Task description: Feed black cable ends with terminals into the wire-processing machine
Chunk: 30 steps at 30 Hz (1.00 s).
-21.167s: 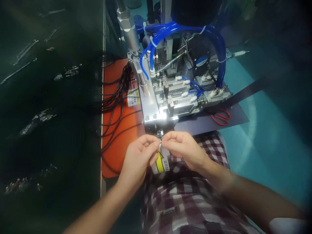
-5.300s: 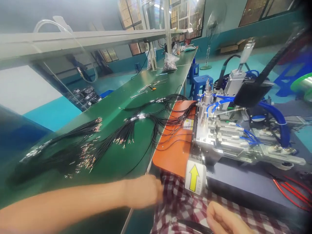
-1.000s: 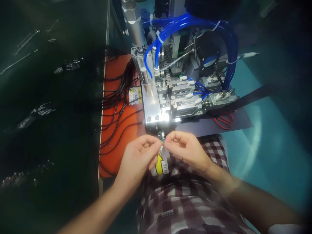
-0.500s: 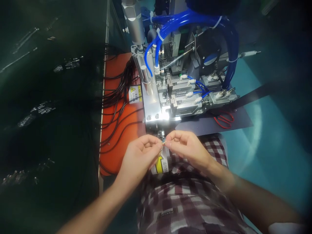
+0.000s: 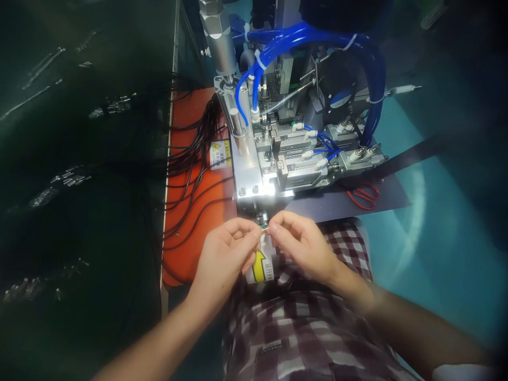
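Pinching a thin wire end [image 5: 265,229] between finger and thumb, the left hand [image 5: 230,247] and similarly pinched right hand [image 5: 304,244] meet just before the machine [image 5: 273,153].

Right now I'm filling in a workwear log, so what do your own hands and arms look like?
The left hand and right hand wear no gloves, and no ring or watch shows. A whitish sleeve edge shows on the right arm, none on the left arm.
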Each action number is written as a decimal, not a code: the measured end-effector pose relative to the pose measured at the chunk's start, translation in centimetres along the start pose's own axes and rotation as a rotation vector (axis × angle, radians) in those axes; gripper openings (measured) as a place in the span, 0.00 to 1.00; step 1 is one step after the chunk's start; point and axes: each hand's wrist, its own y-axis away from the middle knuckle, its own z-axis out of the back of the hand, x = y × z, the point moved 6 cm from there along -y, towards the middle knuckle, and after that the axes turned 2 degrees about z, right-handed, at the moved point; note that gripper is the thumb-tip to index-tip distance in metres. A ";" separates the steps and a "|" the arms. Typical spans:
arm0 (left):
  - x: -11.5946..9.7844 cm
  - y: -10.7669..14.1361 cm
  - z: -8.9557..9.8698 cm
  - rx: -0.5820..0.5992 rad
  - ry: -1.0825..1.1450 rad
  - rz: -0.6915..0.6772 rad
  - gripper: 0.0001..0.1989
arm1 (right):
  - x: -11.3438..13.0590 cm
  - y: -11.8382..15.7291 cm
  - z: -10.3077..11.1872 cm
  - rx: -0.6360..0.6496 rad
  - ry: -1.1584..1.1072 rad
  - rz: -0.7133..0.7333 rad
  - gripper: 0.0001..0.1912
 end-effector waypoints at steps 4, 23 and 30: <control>0.0 -0.5 0.0 0.017 -0.052 -0.004 0.09 | 0.8 -0.1 -0.2 0.027 0.204 0.186 0.08; -3.3 -0.5 0.8 -0.126 -0.626 -0.413 0.04 | -0.2 -1.6 -0.1 -0.007 -0.137 0.061 0.12; -3.2 -0.4 0.0 -0.104 -0.979 -0.833 0.09 | -1.4 -2.6 0.9 -0.037 -0.083 0.018 0.13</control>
